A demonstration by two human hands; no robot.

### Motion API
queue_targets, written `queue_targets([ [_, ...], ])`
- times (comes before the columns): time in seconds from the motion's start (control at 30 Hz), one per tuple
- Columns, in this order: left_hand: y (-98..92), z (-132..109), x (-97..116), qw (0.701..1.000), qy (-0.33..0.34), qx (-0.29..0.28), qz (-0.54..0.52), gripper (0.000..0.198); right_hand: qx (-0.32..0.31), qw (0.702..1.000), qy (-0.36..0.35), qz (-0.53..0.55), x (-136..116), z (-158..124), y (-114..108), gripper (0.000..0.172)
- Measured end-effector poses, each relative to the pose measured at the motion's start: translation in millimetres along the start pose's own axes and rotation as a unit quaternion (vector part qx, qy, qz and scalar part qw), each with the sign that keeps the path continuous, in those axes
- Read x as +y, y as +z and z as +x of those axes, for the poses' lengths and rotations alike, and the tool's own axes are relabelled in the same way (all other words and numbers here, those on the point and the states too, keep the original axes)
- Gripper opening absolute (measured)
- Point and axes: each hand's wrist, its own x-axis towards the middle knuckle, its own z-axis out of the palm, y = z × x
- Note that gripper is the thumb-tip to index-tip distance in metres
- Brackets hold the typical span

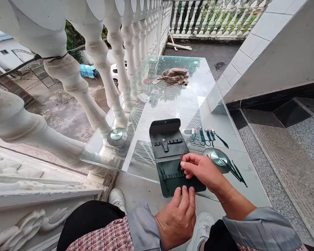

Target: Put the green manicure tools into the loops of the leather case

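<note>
An open black manicure case [164, 153] lies on the glass table, with small loops across its upper and lower parts. Thin tools [164, 174] sit in the leftmost lower loops. My right hand [199, 169] is over the lower part's right side, pinching a thin dark manicure tool [182, 155] that stands nearly upright; its lower end is hidden by the fingers. My left hand [178, 216] rests its outstretched fingertips at the case's near edge, holding nothing. To the right lie nail clippers [201, 135], small scissors [195, 140] and several slender dark tools [237, 174].
The glass table [136, 167] shows round metal supports [117, 135] at its near corners. A crumpled brown cloth [174, 76] and a small card [143, 97] lie farther back. White balusters [94, 83] flank the left; stone steps [282, 153] rise on the right.
</note>
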Motion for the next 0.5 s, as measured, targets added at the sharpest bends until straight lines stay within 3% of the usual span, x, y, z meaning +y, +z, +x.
queue_targets([
  [0.23, 1.6, -3.2, 2.1, 1.000, -0.010, 0.000, -0.017, 0.039, -0.034, 0.994, -0.006, -0.108, -4.2, 6.6, 20.9, 0.009],
  [0.4, -1.2, -4.4, 0.5, 1.000, -0.004, -0.013, -0.015, 0.040, -0.045, 0.981, -0.026, -0.184, -8.2, 12.6, 26.5, 0.009],
  [0.5, -2.2, -4.5, -0.4, 1.000, -0.004, -0.016, -0.012, 0.040, -0.064, 0.977, -0.003, -0.203, -10.7, 15.9, 28.5, 0.011],
])
